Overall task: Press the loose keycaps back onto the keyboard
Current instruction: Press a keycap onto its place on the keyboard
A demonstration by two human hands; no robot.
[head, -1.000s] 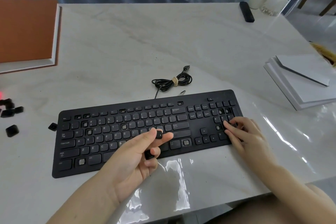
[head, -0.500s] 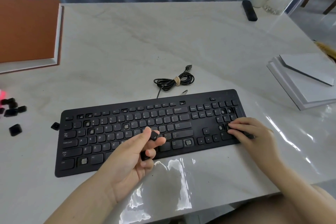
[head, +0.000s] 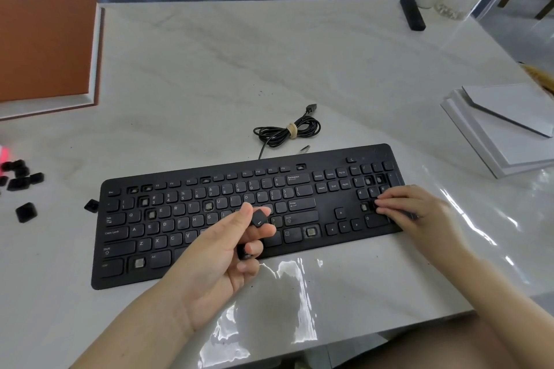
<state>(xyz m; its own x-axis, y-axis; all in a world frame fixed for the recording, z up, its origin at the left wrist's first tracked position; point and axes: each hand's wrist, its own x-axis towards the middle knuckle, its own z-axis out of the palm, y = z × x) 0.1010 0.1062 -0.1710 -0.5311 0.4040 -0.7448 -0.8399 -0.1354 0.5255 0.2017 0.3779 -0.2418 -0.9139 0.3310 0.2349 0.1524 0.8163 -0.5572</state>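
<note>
- The marble table (head: 269, 63) gives you open room behind the keyboard and in front of it; its near edge runs just under your forearms, so keep spare caps off that strip.
- The keyboard (head: 326, 210) lies square to you. Bare sockets show in the letter rows, the bottom row (head: 311, 231) and the number pad.
- Your right hand (head: 419, 213) has swung over the last second from angling in at the number pad to lying across it, fingers straight and pressing flat. Whether a cap sits under them, I cannot tell; that seating looks to be the step in progress.
- Your left hand (head: 215, 257) has barely moved and hovers over the middle rows, thumb and forefinger pinching a keycap (head: 260, 219) you have turned legend-up, probably next in line.
- A second keycap (head: 244, 252) is tucked in that hand's curled lower fingers.
- The coiled cable (head: 287, 130) lies behind the keyboard, clear of both hands.
- The loose keycaps (head: 19, 174) lie well apart at the table's left edge; one stray cap (head: 91, 205) sits just beside the keyboard's left end.
</note>
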